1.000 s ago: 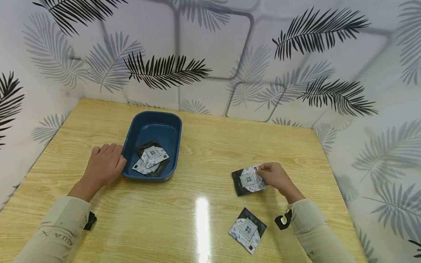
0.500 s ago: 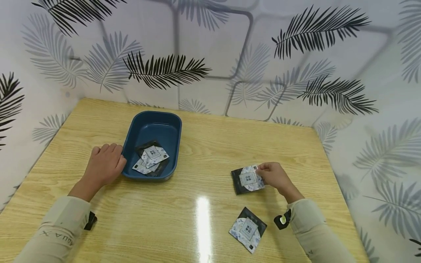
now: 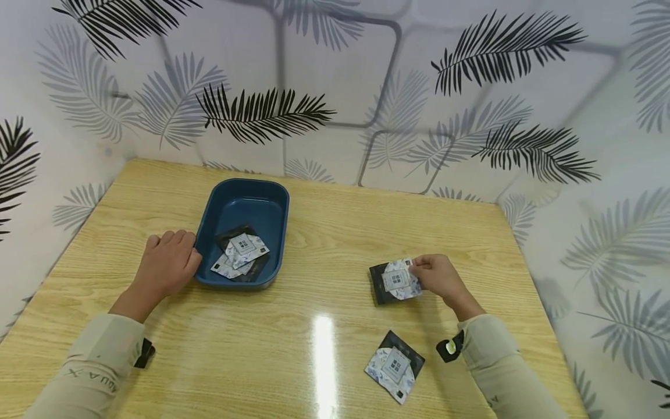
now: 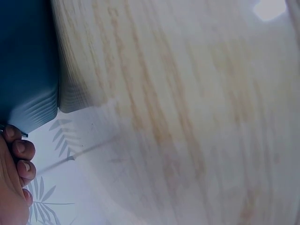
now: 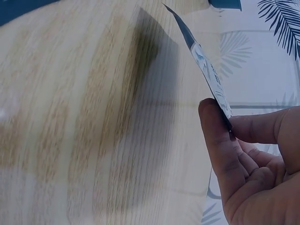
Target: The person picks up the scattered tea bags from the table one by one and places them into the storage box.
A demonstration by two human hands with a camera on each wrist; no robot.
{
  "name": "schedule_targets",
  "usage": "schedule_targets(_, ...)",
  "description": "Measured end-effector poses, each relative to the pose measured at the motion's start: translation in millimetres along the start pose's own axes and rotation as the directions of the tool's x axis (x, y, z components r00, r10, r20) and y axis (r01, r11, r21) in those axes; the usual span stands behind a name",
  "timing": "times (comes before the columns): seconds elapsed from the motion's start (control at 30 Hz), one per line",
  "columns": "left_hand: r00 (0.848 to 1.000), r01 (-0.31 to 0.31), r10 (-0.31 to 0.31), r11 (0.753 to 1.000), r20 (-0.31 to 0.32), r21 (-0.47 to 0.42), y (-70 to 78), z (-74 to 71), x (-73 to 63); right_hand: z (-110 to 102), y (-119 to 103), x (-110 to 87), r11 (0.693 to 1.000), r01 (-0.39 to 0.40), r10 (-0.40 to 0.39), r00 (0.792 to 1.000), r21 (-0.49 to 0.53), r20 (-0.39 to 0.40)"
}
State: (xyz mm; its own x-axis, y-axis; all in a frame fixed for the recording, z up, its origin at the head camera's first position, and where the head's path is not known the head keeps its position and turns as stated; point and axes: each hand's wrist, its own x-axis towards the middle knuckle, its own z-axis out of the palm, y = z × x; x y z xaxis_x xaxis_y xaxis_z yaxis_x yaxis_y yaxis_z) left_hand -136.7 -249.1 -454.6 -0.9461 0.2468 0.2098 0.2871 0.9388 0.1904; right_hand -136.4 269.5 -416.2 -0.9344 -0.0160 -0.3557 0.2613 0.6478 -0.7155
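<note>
My left hand [image 3: 170, 262] grips the near left rim of a blue plastic bin [image 3: 285, 233], and in the left wrist view its fingers [image 4: 21, 150] curl at the rim. Inside the bin lie several overlapping black-and-white sachets [image 3: 243, 247]. Between thumb and forefinger, my right hand [image 3: 442, 279] pinches one sachet [image 3: 396, 281] by its right edge. The right wrist view shows this sachet [image 5: 208, 72] edge-on, held off the table above its shadow. Another sachet [image 3: 395, 366] lies flat on the table, nearer to me.
The wooden table [image 3: 251, 361] meets a leaf-patterned wall covering [image 3: 335, 87] at the back and along both sides. A bright light reflection [image 3: 323, 361] falls on the tabletop between my arms.
My right hand has lifted the pinched sachet slightly, and a shadow shows beneath it. My left hand, the bin and the other sachets have stayed put.
</note>
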Motion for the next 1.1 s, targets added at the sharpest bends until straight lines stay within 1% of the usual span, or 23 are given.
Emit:
schedule_targets(0.2,1.0,-0.002,0.002,1.0,0.004,0.005,-1.8,2.0,0.3,2,-4,0.5,1.0,-0.007,0.007,1.0,0.017,-0.001)
schedule_targets(0.33,1.0,0.0,0.0,1.0,0.018,0.001,-1.1,1.5,-0.2,3,-7,1.5,1.0,-0.013,0.013,1.0,0.02,0.001)
schedule_targets(0.53,1.0,0.005,-0.005,1.0,0.029,-0.005,-1.3,1.8,0.0,-1,-13,3.7,1.0,0.025,-0.025,1.0,0.001,-0.008)
schedule_targets(0.63,0.999,0.009,-0.009,1.0,0.034,-0.005,-1.7,1.5,0.0,-2,-15,4.8,0.999,0.034,-0.034,0.999,0.013,-0.005)
schedule_targets(1.1,0.999,0.01,-0.01,1.0,0.042,-0.007,-0.9,-0.6,0.0,2,-20,6.3,0.999,-0.007,0.006,1.0,0.049,0.022)
